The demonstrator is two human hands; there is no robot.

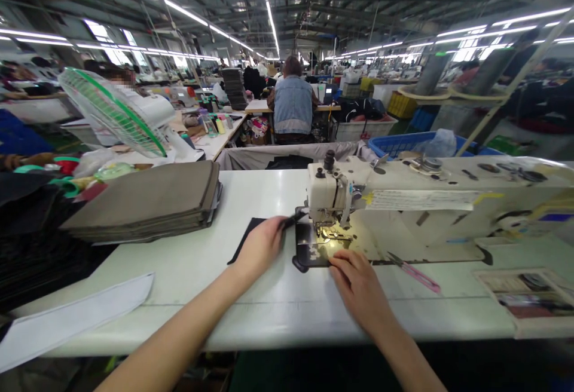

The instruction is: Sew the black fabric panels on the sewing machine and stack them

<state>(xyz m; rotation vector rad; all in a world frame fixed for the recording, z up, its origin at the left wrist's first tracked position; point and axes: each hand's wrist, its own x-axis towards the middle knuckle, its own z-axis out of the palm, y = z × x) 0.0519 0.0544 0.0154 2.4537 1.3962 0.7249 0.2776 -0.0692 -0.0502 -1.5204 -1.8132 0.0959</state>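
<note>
In the head view my left hand [262, 242] is closed on a piece of black fabric [246, 238], left of the sewing machine's needle area. A dark strip of it runs from my fingers toward the machine head [329, 195]. My right hand [354, 272] rests at the front edge of the lit metal needle plate [319, 251], its fingers pressed together; whatever they may hold is too small to make out. Pink-handled snips [419, 276] lie on the table just right of my right hand.
A stack of grey-brown fabric pieces [143, 201] sits at the left, beside a white strip [81, 317] and dark cloth [36, 230]. A parts tray [527, 320] is at the right. Behind are a green-rimmed fan [116, 111], a blue basket [394, 143] and a seated person [293, 105].
</note>
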